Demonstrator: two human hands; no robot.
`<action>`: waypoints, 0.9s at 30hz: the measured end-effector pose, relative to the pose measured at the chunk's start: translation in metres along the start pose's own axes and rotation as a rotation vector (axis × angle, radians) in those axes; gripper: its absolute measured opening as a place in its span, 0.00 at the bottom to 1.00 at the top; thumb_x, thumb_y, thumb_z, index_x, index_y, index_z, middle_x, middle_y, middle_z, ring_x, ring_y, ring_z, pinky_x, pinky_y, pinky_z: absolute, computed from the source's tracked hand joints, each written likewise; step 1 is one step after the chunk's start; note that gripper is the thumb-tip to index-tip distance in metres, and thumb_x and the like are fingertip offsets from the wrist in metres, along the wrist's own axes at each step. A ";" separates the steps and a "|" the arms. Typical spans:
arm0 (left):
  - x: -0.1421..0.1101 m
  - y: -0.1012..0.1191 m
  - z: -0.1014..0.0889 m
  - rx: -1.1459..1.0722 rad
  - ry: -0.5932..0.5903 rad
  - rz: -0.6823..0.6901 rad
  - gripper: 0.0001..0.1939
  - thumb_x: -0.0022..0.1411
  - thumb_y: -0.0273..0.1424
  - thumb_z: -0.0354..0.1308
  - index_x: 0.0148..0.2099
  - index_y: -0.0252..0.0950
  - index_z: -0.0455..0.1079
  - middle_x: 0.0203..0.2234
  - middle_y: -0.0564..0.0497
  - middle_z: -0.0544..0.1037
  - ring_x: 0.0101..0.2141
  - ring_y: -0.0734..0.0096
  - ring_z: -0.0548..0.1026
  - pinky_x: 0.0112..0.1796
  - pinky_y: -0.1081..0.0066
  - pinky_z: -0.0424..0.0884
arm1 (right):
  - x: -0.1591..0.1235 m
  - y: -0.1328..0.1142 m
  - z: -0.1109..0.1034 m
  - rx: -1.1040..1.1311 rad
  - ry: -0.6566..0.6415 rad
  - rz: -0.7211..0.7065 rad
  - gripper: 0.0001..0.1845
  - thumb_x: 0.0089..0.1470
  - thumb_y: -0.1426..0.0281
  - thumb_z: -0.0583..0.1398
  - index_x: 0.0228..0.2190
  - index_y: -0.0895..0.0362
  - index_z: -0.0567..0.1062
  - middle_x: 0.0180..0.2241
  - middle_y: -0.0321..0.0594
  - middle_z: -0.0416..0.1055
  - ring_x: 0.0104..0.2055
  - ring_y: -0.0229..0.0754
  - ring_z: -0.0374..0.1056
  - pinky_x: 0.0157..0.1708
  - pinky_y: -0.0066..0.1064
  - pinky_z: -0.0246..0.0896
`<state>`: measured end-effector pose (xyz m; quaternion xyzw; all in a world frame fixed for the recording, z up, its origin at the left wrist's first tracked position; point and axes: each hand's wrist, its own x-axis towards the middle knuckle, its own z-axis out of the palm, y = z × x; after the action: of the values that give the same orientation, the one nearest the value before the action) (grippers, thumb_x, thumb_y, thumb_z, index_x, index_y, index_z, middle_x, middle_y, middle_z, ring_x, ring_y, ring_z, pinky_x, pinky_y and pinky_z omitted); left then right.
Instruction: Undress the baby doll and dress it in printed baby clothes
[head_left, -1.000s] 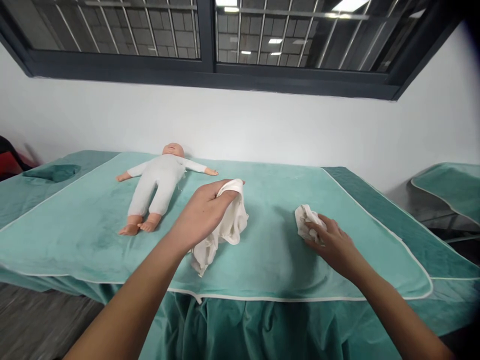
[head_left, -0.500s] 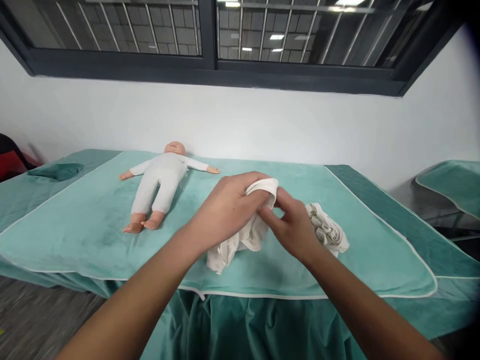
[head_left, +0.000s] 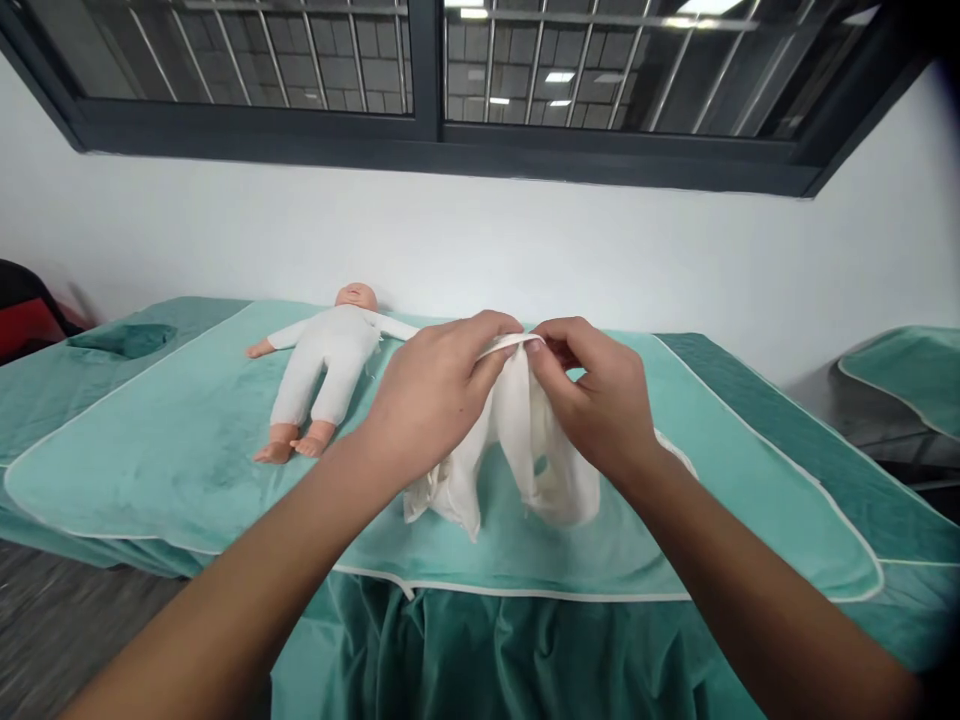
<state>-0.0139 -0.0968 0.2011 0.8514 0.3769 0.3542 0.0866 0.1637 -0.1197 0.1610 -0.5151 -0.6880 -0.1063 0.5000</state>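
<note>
Both of my hands hold a small white baby garment [head_left: 514, 410] by its upper band, just above the bed. My left hand [head_left: 448, 385] pinches the band from the left, and my right hand [head_left: 589, 385] pinches it close by from the right. The cloth hangs below my fingers in loose folds; its exact cut I cannot make out. To the left a baby doll [head_left: 330, 345] in a white suit lies on its back with its legs toward me. My left hand hides the end of one doll arm. Behind my right wrist shows an edge of white cloth [head_left: 677, 452], mostly covered.
A light green mat [head_left: 187, 450] with white piping covers the bed, over a darker green spread [head_left: 480, 650]. Against the white wall, a barred window [head_left: 435, 130] sits above. A green cushion [head_left: 124, 342] lies at far left, near a red and black item [head_left: 30, 315].
My hands have risen slightly and come level, with the right moving up along the band. The garment has dropped open into a wider hanging shape, and the bundle at right is now mostly hidden.
</note>
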 end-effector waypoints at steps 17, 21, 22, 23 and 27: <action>-0.014 -0.076 0.009 0.430 0.045 -0.209 0.18 0.62 0.26 0.48 0.50 0.43 0.72 0.46 0.49 0.79 0.45 0.57 0.76 0.35 0.65 0.66 | -0.021 0.102 -0.007 -0.179 -0.071 0.195 0.17 0.48 0.78 0.52 0.36 0.53 0.77 0.36 0.39 0.77 0.38 0.45 0.70 0.38 0.34 0.60; -0.021 -0.089 0.008 0.213 0.124 -0.322 0.16 0.63 0.32 0.49 0.49 0.42 0.73 0.42 0.50 0.80 0.43 0.58 0.76 0.40 0.67 0.67 | -0.027 0.109 -0.012 -0.103 -0.075 0.302 0.18 0.46 0.77 0.52 0.34 0.53 0.77 0.35 0.38 0.77 0.37 0.44 0.70 0.37 0.33 0.60; -0.022 -0.089 0.007 0.164 0.140 -0.354 0.15 0.63 0.33 0.49 0.48 0.42 0.73 0.41 0.50 0.81 0.42 0.59 0.76 0.40 0.67 0.68 | -0.026 0.108 -0.014 -0.088 -0.076 0.316 0.18 0.46 0.76 0.52 0.34 0.53 0.78 0.34 0.37 0.78 0.37 0.44 0.70 0.37 0.33 0.60; -0.022 -0.089 0.006 0.123 0.154 -0.387 0.15 0.63 0.35 0.50 0.48 0.42 0.74 0.40 0.50 0.81 0.42 0.59 0.76 0.40 0.67 0.68 | -0.024 0.107 -0.017 -0.079 -0.076 0.327 0.17 0.46 0.76 0.52 0.35 0.53 0.78 0.34 0.37 0.78 0.36 0.44 0.70 0.37 0.33 0.60; -0.014 -0.089 -0.003 0.060 0.190 -0.472 0.15 0.61 0.39 0.53 0.46 0.41 0.75 0.40 0.48 0.82 0.41 0.57 0.76 0.39 0.68 0.69 | -0.008 0.105 -0.024 -0.106 -0.105 0.406 0.14 0.47 0.73 0.54 0.33 0.52 0.79 0.30 0.36 0.77 0.33 0.43 0.69 0.32 0.31 0.58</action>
<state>-0.0747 -0.0448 0.1588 0.7050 0.5821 0.3912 0.1056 0.2631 -0.0933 0.1277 -0.6734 -0.5889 -0.0123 0.4468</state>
